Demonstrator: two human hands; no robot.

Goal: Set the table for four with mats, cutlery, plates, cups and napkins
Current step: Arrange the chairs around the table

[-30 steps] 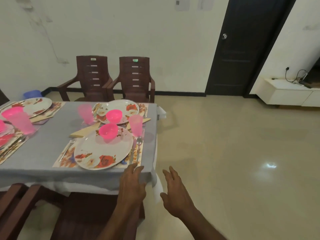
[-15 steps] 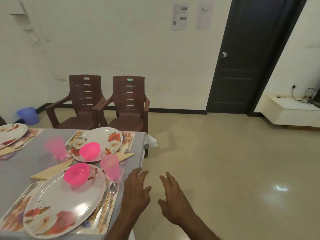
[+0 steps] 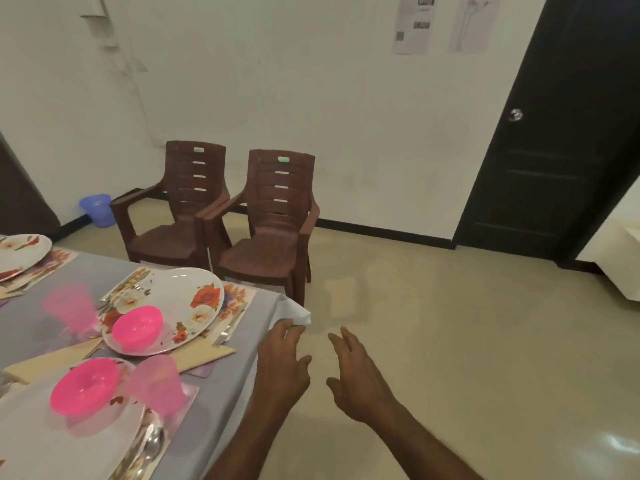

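Observation:
The table (image 3: 242, 348) under a grey cloth fills the lower left. On it lie floral mats, a floral plate (image 3: 180, 299) with a pink bowl (image 3: 137, 324), a nearer plate (image 3: 69, 441) with a second pink bowl (image 3: 84, 390), two translucent pink cups (image 3: 157, 384) (image 3: 71, 306), a beige napkin (image 3: 204, 355) and cutlery (image 3: 147, 448). A third plate (image 3: 20, 251) sits at far left. My left hand (image 3: 282, 370) hovers by the table's right edge, fingers relaxed, empty. My right hand (image 3: 356, 375) hangs over the floor, fingers spread, empty.
Two brown plastic chairs (image 3: 277, 233) (image 3: 176, 216) stand against the far wall beyond the table. A blue bin (image 3: 97, 209) sits in the left corner. A dark door (image 3: 554, 140) is at right, a white low cabinet (image 3: 620, 271) beside it. Tiled floor stretches to the right.
The view has swung up and to the right along the table's edge. Both hands have stayed out in front and empty, now level with the far corner of the cloth.

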